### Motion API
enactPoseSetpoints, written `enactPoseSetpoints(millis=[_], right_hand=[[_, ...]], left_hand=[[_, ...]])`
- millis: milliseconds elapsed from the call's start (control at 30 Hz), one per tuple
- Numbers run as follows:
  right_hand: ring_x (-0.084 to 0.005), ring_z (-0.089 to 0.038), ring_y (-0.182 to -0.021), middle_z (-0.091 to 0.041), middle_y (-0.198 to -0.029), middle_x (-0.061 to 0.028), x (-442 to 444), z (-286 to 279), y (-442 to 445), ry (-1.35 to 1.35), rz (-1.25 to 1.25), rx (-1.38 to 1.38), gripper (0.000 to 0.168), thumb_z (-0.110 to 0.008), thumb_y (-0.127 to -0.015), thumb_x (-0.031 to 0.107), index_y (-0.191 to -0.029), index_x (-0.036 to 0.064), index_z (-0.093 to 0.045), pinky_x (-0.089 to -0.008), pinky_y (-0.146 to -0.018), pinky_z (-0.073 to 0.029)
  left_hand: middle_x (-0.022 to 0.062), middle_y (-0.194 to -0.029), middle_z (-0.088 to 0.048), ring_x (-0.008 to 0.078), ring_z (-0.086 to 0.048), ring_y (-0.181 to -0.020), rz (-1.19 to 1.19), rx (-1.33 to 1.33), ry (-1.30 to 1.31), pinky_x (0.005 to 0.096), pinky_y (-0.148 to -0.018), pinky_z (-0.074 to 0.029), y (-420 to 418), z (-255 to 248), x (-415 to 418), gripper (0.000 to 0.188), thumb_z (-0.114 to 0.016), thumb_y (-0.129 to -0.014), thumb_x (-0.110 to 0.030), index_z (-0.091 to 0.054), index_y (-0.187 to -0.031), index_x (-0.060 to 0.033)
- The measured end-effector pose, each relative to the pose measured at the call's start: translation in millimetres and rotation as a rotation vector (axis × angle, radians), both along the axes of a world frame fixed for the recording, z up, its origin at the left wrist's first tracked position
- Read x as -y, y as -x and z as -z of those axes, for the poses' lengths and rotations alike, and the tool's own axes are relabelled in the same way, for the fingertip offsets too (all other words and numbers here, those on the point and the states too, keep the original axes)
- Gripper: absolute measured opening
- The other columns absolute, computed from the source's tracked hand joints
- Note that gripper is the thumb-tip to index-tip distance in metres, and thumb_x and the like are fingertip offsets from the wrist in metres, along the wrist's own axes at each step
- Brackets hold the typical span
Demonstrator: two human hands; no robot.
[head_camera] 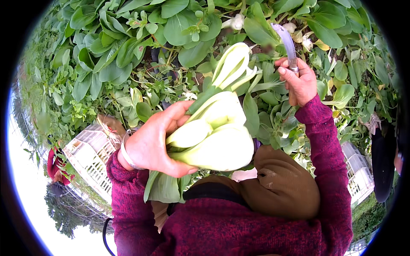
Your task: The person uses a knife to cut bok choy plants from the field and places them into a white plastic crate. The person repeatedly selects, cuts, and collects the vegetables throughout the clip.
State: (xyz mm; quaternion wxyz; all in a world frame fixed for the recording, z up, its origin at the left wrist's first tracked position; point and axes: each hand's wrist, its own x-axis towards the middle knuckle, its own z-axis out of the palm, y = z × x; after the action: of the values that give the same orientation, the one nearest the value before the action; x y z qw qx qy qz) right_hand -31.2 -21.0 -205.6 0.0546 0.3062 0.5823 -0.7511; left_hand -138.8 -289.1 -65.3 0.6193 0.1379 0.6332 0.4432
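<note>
My left hand [157, 140] grips several pale bok choy heads [221, 137] bunched together, their swollen white-green bases facing right and some dark leaves hanging below my palm. Just above them, another bok choy [235, 64] points up and away, apart from my fingers. My right hand [298, 81], up and to the right, is closed around the handle of a curved sickle-like knife [285, 41]; the blade points away from me over the plants. Most of the handle is hidden in my fist.
Leafy bok choy plants [112, 54] and weeds cover the ground ahead. Cut white stubs [237, 21] show among them. A white plastic crate [89, 153] stands at the left, another [357, 172] at the right. A person in red [56, 164] is far left; another person's dark-clothed leg [383, 160] is at the right edge.
</note>
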Motion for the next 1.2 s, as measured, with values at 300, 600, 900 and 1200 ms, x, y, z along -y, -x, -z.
enactPoseSetpoints(millis=[300,600,900,1200], right_hand=[[-0.0047,-0.046,-0.054,-0.053,-0.074,0.0005,31.0,-120.5,16.7,0.561,-0.330,-0.213,0.044,-0.067,-0.066,0.016,-0.104,0.004,-0.049,-0.0163,-0.046,-0.037],[-0.0081,-0.052,-0.069,-0.056,-0.081,-0.0016,-4.5,-220.9,-22.5,-0.160,-0.221,-0.359,0.034,-0.066,-0.066,0.003,-0.097,0.002,-0.053,-0.0189,-0.061,-0.042],[-0.0035,-0.045,-0.054,-0.055,-0.070,0.0018,53.2,-321.9,-76.4,-0.040,-0.365,-0.490,0.035,-0.071,-0.063,0.018,-0.090,0.003,-0.055,-0.0170,-0.047,-0.036],[-0.0033,-0.041,-0.048,-0.049,-0.064,0.0037,113.3,-363.8,-124.7,-0.033,-0.344,-0.555,0.039,-0.072,-0.064,0.027,-0.088,0.003,-0.053,-0.0172,-0.043,-0.035]], left_hand=[[0.0118,-0.112,-0.045,0.0173,-0.046,-0.103,-0.053,0.135,-0.115,0.0291,-0.090,-0.033,-55.8,-66.3,10.6,0.105,-0.076,-0.040,-0.018,-0.018,-0.124,0.0047],[0.0169,-0.118,-0.039,0.0219,-0.046,-0.100,-0.575,-0.137,-0.394,0.0322,-0.085,-0.038,-113.6,-120.2,61.0,0.101,-0.074,-0.050,-0.034,-0.020,-0.127,-0.0012],[0.0109,-0.104,-0.052,0.0189,-0.051,-0.094,-0.545,-0.228,-0.628,0.0310,-0.081,-0.040,-177.1,-178.2,32.2,0.080,-0.072,-0.056,-0.034,-0.035,-0.118,0.0010],[0.0097,-0.108,-0.048,0.0187,-0.049,-0.096,-0.762,-0.109,-0.782,0.0305,-0.083,-0.039,-245.8,-205.7,29.7,0.070,-0.067,-0.062,-0.027,-0.035,-0.118,0.0003]])
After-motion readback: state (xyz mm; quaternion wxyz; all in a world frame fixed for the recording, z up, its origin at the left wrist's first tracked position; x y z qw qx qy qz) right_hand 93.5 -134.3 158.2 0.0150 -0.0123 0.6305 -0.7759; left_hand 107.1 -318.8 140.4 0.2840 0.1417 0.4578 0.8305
